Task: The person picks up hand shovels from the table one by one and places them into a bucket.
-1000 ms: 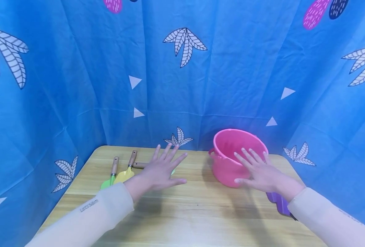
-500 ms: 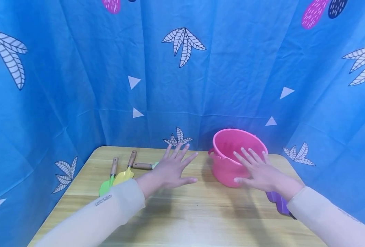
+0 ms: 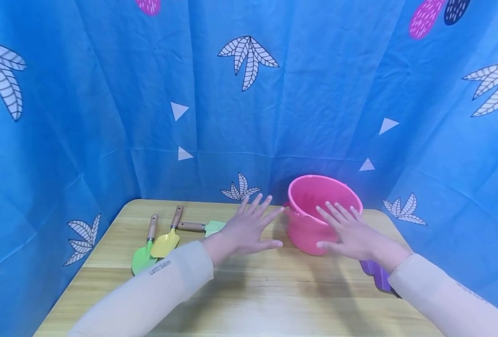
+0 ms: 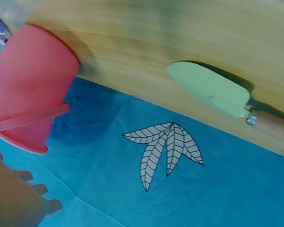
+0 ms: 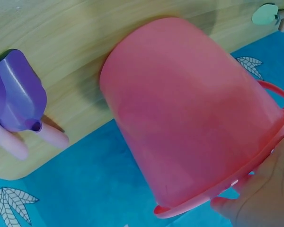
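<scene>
My left hand [image 3: 249, 230] is held over the table with its fingers spread and straight, holding nothing. Just left of it lies a pale green trowel [image 3: 214, 227] with a wooden handle. My right hand [image 3: 353, 236], also spread and holding nothing, is in front of a pink bucket [image 3: 301, 231]. The bucket stands upright, its handle [image 5: 273, 87] folded down along the rim. Whether the right fingers touch the rim, I cannot tell. Further left lie a yellow trowel [image 3: 165, 244] and a green round-bladed shovel [image 3: 142, 259], both wooden-handled. My right arm partly hides a purple scoop [image 3: 378, 275].
In the right wrist view, two purple scoops [image 5: 24, 92] with pink handles lie side by side near the table edge. Blue printed cloth [image 3: 240, 117] hangs right behind the wooden table [image 3: 270, 299] and along both sides.
My left hand has moved to the right, uncovering the pale green trowel. The right hand stays in front of the bucket. The head view has shifted slightly.
</scene>
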A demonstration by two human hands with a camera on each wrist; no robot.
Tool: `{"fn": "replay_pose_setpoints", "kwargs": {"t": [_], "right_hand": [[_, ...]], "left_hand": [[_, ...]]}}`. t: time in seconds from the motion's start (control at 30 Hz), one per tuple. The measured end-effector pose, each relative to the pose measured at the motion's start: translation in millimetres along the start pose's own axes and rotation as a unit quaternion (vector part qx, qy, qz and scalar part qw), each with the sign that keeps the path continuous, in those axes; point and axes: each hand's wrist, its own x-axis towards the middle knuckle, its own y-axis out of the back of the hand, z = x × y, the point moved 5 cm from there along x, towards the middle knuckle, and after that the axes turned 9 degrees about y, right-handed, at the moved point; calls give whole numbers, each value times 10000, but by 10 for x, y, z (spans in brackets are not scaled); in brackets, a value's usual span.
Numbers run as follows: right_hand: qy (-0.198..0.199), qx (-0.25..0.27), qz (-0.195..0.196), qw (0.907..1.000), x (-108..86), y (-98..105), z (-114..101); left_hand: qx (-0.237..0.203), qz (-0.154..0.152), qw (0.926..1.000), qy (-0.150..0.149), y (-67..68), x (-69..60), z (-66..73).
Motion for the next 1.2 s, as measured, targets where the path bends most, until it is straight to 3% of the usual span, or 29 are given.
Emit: {"fn": "replay_pose_setpoints", "kwargs": {"t": [0.2,0.4,0.93,1.2], "right_hand": [[11,88,1,10000,-2,-23,24],[-4,116,-15,9999,3,-39,32],[-57,31,-80,9999,0,-28,2],[-68,31,-46,10000,3,-38,7]], "left_hand": [[-277,29,9995,-153,31,80,131],[-136,124,9995,-248,-7,143,202],[-422,33,9989,-190,-81,327,216],[-203,32,9997,-154,-124,418,204]]}}
